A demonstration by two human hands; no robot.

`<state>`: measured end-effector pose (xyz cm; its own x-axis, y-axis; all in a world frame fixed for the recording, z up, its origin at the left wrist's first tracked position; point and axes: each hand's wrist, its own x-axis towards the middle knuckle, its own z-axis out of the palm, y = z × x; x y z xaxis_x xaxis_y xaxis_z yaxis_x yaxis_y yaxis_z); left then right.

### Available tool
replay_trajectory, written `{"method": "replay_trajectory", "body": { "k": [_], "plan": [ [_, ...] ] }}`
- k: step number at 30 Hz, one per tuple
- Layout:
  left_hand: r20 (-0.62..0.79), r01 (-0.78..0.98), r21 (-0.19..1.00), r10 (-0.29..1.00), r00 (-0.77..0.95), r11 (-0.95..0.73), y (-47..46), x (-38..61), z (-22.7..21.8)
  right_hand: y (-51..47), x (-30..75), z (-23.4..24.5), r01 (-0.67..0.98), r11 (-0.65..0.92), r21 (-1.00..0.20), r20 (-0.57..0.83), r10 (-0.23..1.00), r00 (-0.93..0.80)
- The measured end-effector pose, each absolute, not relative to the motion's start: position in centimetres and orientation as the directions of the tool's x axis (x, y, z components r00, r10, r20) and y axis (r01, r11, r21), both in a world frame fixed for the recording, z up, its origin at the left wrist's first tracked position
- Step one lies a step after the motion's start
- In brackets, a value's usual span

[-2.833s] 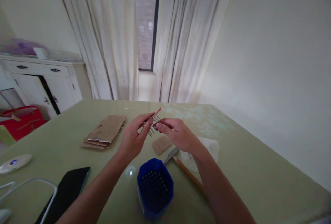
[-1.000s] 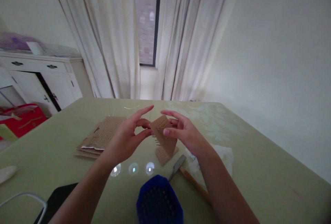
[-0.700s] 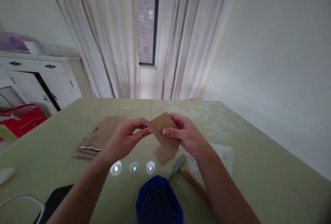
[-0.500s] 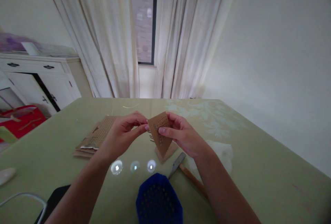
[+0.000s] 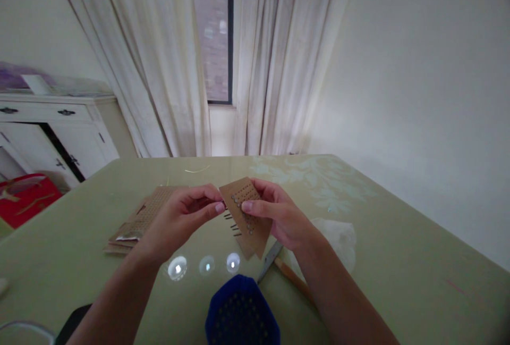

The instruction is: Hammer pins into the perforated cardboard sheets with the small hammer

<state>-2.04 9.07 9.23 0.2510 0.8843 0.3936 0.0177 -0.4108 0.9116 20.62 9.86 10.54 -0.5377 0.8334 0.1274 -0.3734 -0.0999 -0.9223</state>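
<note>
My right hand (image 5: 281, 216) grips a small brown perforated board (image 5: 250, 216) above the green table (image 5: 398, 260), thumb pressed on its face. Thin pins stick out of the board's left side. My left hand (image 5: 179, 220) is pinched shut at the board's left edge, its fingertips at the pins; what it pinches is too small to name. A second small piece of board lies on the table right under the held one, mostly hidden.
A stack of perforated boards (image 5: 137, 221) lies to the left. A blue perforated cup (image 5: 242, 319) stands at the near edge. A wooden-handled tool (image 5: 286, 270) and white cloth (image 5: 338, 238) lie to the right. A white cabinet (image 5: 51, 127) and red bag (image 5: 22, 196) are far left.
Earlier both hands held only a row of pins in the air. Since then my right hand has taken up the small board and tilted it, and my left fingers closed at its edge.
</note>
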Motion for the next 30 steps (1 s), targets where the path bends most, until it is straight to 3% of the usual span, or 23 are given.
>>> {"method": "replay_trajectory", "body": {
  "k": [6, 14, 22, 30],
  "plan": [
    [0.396, -0.004, 0.914, 0.89, 0.224, -0.406, 9.3, -1.5, 8.8, 10.2, 20.3, 10.3, -0.397, -0.213, -0.893, 0.048, 0.832, -0.553],
    [0.395, 0.095, 0.9, 0.888, 0.237, -0.425, 8.8, -1.7, 9.9, 11.1, 20.7, 9.5, -0.378, -0.286, -0.88, 0.013, 0.782, -0.623],
    [0.25, -0.086, 0.968, 0.935, 0.251, -0.235, 10.7, -1.7, 6.5, 12.2, 20.4, 8.0, -0.3, -0.314, -0.901, -0.081, 0.801, -0.593],
    [0.198, 0.15, 0.955, 0.928, 0.315, -0.255, 11.5, -3.0, 6.1, 13.2, 19.9, 6.4, -0.184, -0.279, -0.942, -0.12, 0.797, -0.592]
  ]
}}
